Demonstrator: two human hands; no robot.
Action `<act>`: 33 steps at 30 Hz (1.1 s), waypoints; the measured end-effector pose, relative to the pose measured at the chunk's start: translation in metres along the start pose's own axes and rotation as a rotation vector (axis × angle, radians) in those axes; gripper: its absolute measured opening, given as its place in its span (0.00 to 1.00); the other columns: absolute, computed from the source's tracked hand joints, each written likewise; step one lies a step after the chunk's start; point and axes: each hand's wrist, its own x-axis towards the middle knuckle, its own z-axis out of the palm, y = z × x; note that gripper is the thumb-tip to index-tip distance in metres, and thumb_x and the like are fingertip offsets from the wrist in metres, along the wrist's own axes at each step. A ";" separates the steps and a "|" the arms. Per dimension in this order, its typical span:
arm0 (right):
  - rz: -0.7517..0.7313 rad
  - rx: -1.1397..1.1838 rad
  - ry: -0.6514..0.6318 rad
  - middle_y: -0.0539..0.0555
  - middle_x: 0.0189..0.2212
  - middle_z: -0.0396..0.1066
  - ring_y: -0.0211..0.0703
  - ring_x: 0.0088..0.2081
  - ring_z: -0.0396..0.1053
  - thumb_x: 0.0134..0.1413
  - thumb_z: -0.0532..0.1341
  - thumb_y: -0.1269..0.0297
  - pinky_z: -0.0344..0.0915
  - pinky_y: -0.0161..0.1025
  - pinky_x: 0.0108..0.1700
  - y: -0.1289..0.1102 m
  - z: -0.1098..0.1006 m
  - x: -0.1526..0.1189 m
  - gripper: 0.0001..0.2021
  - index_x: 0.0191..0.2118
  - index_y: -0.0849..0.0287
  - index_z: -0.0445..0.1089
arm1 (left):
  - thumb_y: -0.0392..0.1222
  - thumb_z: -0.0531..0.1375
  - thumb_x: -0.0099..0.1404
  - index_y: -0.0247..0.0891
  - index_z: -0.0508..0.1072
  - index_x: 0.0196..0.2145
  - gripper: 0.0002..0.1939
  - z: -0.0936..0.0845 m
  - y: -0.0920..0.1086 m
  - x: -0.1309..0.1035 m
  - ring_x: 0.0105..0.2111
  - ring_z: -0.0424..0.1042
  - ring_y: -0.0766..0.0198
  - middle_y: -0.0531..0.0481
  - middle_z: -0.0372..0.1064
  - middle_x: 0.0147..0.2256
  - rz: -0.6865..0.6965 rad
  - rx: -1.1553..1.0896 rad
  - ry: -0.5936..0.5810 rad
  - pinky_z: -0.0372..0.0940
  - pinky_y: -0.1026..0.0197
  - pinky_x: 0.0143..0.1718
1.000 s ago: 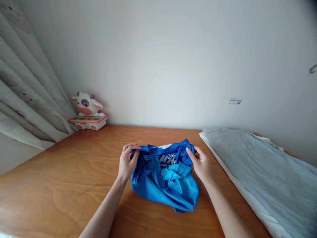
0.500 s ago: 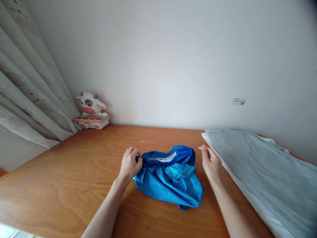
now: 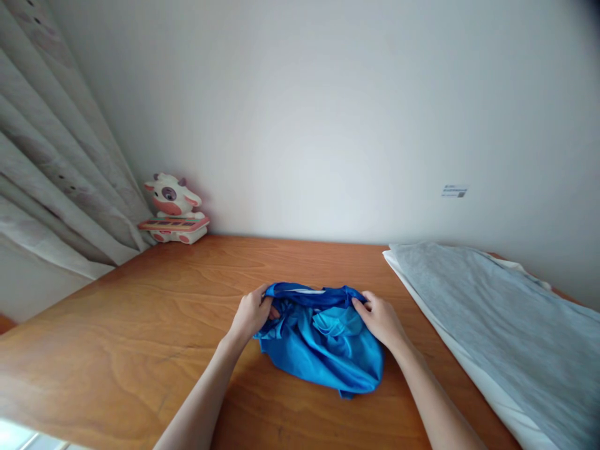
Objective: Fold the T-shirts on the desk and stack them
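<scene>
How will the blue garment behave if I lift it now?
The blue garment will probably hang floppy, since it lies in soft, bunched folds. Its sheen suggests slippery fabric. The middle may sag between the left hand and right hand, which pinch opposite ends of its edge.

L hand (image 3: 255, 311) & R hand (image 3: 379, 317) pinch top edge of bunched blue garment (image 3: 323, 350) on wood counter (image 3: 140, 325); cow toy piano (image 3: 174, 212) back L near curtain (image 3: 60, 156), grey cloth (image 3: 492, 312) over white cloth (image 3: 473, 367) on R.

Head camera: worn on the person's head, facing forward and down over the wooden table (image 3: 140, 325) toward the pale wall (image 3: 319, 125).
Range: both forearms (image 3: 199, 390) (image 3: 434, 394) enter close at the bottom edge.
</scene>
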 end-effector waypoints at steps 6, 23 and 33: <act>-0.122 0.316 0.463 0.65 0.42 0.80 0.56 0.44 0.78 0.61 0.54 0.46 0.72 0.46 0.43 -0.012 0.001 -0.001 0.22 0.50 0.59 0.68 | 0.44 0.52 0.67 0.41 0.72 0.49 0.17 0.004 -0.005 0.003 0.44 0.77 0.56 0.49 0.78 0.39 0.164 -0.190 0.434 0.70 0.55 0.48; -0.191 0.204 0.498 0.63 0.50 0.76 0.56 0.55 0.73 0.69 0.47 0.49 0.67 0.56 0.57 -0.008 -0.004 0.001 0.20 0.53 0.55 0.66 | 0.39 0.55 0.66 0.42 0.77 0.47 0.15 0.003 -0.022 0.004 0.57 0.63 0.45 0.39 0.63 0.54 0.378 0.362 0.724 0.59 0.38 0.61; -0.320 -0.191 0.113 0.62 0.47 0.79 0.58 0.50 0.76 0.58 0.59 0.53 0.67 0.54 0.55 0.025 0.021 0.003 0.14 0.45 0.54 0.67 | 0.34 0.60 0.52 0.42 0.73 0.43 0.18 0.018 -0.036 0.014 0.61 0.65 0.44 0.38 0.71 0.57 0.444 0.459 0.005 0.58 0.41 0.64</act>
